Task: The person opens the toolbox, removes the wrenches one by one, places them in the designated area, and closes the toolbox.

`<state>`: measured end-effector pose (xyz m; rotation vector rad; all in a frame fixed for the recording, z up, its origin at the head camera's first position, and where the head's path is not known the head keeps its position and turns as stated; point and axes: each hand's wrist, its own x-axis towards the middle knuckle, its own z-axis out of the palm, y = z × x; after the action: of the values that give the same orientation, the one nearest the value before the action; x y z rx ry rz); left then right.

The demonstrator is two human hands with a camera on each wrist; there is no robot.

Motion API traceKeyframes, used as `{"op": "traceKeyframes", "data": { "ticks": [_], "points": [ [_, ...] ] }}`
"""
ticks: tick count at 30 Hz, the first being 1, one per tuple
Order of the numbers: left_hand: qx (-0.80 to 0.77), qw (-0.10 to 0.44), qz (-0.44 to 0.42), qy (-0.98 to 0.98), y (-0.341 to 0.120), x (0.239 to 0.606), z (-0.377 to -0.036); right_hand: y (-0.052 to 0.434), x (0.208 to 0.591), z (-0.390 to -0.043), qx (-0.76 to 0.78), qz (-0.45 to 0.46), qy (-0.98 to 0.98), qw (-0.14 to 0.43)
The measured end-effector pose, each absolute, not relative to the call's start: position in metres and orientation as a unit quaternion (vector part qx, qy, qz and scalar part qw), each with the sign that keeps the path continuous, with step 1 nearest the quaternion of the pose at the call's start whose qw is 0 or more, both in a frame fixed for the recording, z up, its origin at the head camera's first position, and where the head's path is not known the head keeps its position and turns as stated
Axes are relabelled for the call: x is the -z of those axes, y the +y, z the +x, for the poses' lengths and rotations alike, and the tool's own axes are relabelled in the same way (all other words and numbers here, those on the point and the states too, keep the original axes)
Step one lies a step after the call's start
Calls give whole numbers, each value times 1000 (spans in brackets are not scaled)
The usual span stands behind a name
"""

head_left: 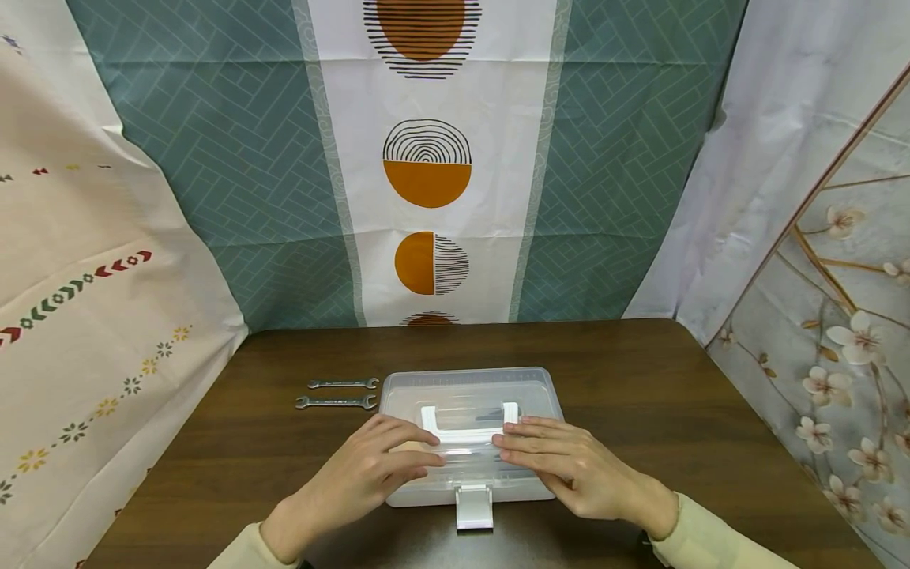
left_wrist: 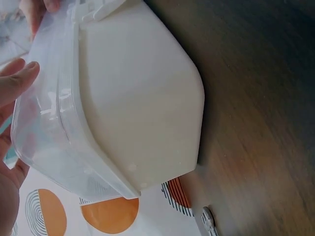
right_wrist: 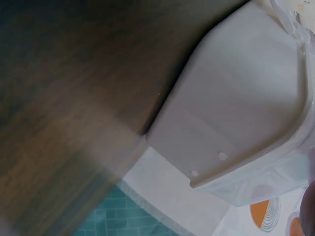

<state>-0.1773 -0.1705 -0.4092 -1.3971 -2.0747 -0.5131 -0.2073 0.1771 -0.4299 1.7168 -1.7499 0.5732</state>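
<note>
A toolbox (head_left: 469, 386) with a clear lid and a whitish plastic body sits on the table, its white handle (head_left: 465, 436) folded down on top. At its front the white latch (head_left: 473, 507) sticks outward. My left hand (head_left: 370, 460) rests on the left side of the lid, fingers fairly straight and reaching toward the handle. On the lid's right side lies my right hand (head_left: 572, 465), its fingers extended and close together near the handle's other end. The left wrist view shows the box's pale side wall (left_wrist: 138, 93); the right wrist view catches only a sliver of my right hand (right_wrist: 309, 211).
Two metal open-ended wrenches, a smaller one (head_left: 344, 384) behind a larger one (head_left: 336, 402), lie left of the toolbox on the dark wooden table (head_left: 640, 379). Patterned cloths (head_left: 270, 158) hang behind the table and at both sides.
</note>
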Motion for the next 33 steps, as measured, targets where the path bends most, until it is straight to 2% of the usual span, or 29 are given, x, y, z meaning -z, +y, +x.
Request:
{"op": "traceKeyframes", "data": {
  "ticks": [10,25,33],
  "points": [
    [95,342,-527,-772,-148,411,-161,173,432,-209,-256,640,-651,317],
    [-67,346,-583,-732,-117,422,-146,171,434,-208,-280,630,-649,321],
    [-121,315,-609,-718,-107,428,-146,171,433,-209,-278,635,-644,324]
  ]
}}
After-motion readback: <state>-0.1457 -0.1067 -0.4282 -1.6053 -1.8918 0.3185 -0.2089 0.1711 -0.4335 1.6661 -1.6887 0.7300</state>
